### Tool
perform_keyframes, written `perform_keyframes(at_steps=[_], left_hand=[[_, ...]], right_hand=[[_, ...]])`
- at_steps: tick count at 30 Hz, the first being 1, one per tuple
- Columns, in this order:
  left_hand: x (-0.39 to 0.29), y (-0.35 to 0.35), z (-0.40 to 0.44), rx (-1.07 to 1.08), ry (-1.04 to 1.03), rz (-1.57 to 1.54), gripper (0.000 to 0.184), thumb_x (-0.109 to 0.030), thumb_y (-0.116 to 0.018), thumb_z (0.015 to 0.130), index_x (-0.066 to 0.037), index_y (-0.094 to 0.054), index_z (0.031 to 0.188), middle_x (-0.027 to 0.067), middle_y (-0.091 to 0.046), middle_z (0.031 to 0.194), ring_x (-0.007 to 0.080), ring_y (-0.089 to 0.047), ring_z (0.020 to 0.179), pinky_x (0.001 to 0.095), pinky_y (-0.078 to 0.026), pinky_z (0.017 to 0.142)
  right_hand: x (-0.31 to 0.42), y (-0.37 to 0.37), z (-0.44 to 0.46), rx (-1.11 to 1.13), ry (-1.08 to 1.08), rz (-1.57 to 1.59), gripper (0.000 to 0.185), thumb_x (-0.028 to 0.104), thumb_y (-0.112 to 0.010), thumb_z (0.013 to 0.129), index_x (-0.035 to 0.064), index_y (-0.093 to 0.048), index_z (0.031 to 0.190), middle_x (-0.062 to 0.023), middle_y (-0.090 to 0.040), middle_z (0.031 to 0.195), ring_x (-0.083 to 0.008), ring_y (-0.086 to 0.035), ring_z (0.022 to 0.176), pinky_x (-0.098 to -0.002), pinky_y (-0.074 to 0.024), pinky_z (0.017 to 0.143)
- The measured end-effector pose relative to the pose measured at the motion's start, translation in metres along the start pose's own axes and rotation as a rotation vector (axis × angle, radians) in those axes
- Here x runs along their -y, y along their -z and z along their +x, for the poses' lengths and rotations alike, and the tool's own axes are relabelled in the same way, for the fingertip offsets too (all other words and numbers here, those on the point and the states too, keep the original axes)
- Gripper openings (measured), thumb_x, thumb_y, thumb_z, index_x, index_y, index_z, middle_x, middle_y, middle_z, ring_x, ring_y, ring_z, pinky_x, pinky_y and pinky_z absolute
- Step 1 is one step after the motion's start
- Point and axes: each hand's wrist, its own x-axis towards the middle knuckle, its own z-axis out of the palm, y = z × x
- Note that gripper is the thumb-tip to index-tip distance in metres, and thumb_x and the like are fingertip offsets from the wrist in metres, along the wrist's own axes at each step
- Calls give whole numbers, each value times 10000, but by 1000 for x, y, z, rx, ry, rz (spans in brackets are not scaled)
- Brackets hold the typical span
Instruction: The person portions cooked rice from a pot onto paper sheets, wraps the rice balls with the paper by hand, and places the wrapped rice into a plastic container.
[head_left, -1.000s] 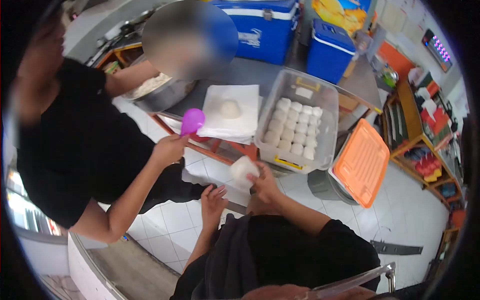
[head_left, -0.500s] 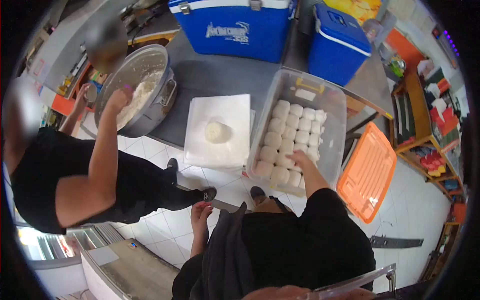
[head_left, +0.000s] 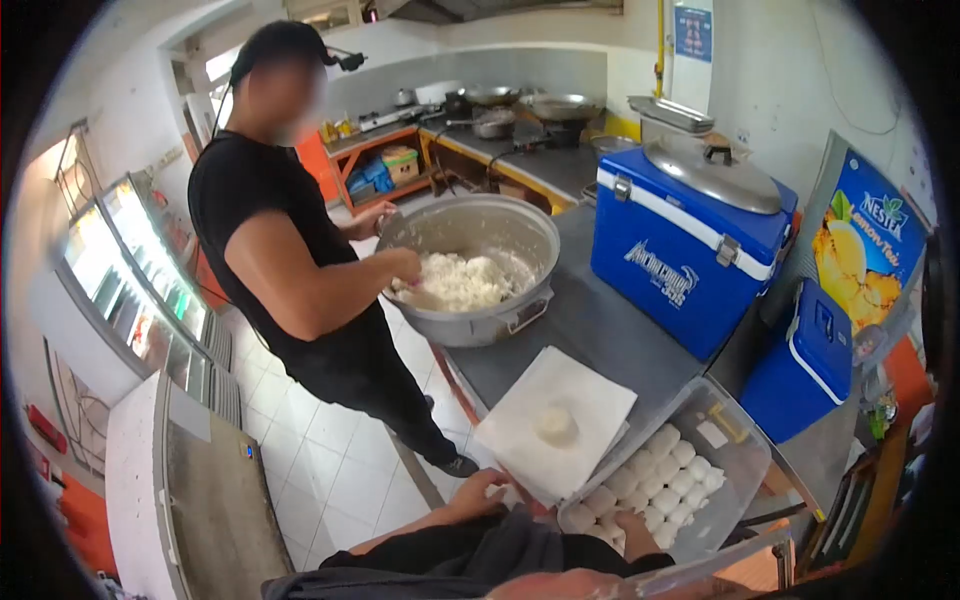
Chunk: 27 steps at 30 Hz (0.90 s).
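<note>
My right hand (head_left: 634, 532) is over the near end of a clear plastic bin (head_left: 748, 468), its fingers stretched toward several rows of white, paper-wrapped rice portions (head_left: 664, 470). Whether the fingertips touch them I cannot tell. My left hand (head_left: 478, 497) hovers beside the table's front edge, fingers loosely bent, holding nothing. Between the bin and a large metal pot lies a stack of white paper sheets (head_left: 600, 392). A single unwrapped mound of rice (head_left: 556, 427) sits on the top sheet.
A person in black stands at the left with one hand in the rice (head_left: 465, 283) of the large pot (head_left: 480, 328). Two blue coolers (head_left: 665, 265) stand behind the bin; a metal lid (head_left: 712, 178) rests on the larger one. A freezer (head_left: 225, 510) is at lower left.
My view has swung up and left, bringing the co-worker and stoves into sight. My right hand stays over the wrapped portions. The rice mound still lies on the paper.
</note>
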Motion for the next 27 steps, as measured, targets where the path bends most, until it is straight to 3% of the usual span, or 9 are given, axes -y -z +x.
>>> perform_keyframes(at_steps=[3,4,6,7,9,11,15,25,27], left_hand=[[7,-5,36,103,-353,313,281,-133,-591,746,-76,-549,1018,118,-532,1112,284,-499,1042,389,-400,886],[14,-5,49,151,-441,414,352,-168,-623,699,-76,-557,1032,124,-506,1157,301,-474,1072,401,-385,905],[30,-9,69,47,-578,515,346,-163,-621,685,-76,-566,1015,115,-498,1171,295,-481,1064,383,-394,895],[43,-11,81,165,-575,533,352,-156,-622,674,-73,-565,1011,118,-501,1168,296,-484,1060,383,-398,888],[47,-2,99,306,-682,531,339,-127,-610,654,-67,-571,984,121,-534,1126,295,-518,1012,382,-426,846],[47,2,108,358,-716,545,321,-118,-604,655,-66,-575,970,120,-552,1078,295,-532,980,380,-436,827],[43,9,116,515,-675,586,258,-106,-589,666,-65,-581,921,118,-578,967,296,-555,914,374,-462,773],[54,0,134,417,-753,291,150,-99,-554,690,-54,-594,827,128,-596,831,311,-575,828,398,-464,721],[61,-3,141,537,-678,469,115,-108,-555,689,-50,-607,775,140,-594,791,323,-580,789,399,-465,705]], right_hand=[[49,36,-64,-628,-376,570,479,197,-537,796,38,-397,1225,-198,-340,1255,-350,-304,1184,-429,-258,991],[51,37,-72,-641,-376,573,479,197,-537,796,38,-397,1225,-198,-340,1255,-350,-304,1184,-429,-258,991],[60,35,-83,-1367,327,600,428,104,-597,732,56,-473,1138,-183,-428,1139,-359,-364,1109,-461,-323,909],[70,29,-71,-1371,361,602,428,104,-597,732,56,-473,1138,-183,-428,1139,-359,-364,1109,-461,-323,909],[90,11,-49,-770,942,790,292,93,-634,674,49,-559,953,-158,-537,971,-345,-476,974,-437,-376,833],[152,46,-158,-706,1224,116,127,95,-599,693,60,-593,815,-122,-580,843,-319,-535,849,-400,-415,777],[170,28,-136,-467,969,-42,150,117,-495,770,66,-615,845,-127,-588,898,-302,-543,870,-367,-451,718],[175,29,-137,-515,750,89,213,107,-619,665,29,-637,863,-173,-601,822,-344,-581,769,-367,-466,714],[181,30,-141,-612,804,141,221,69,-615,644,14,-633,857,-174,-596,826,-340,-580,794,-364,-466,723]])
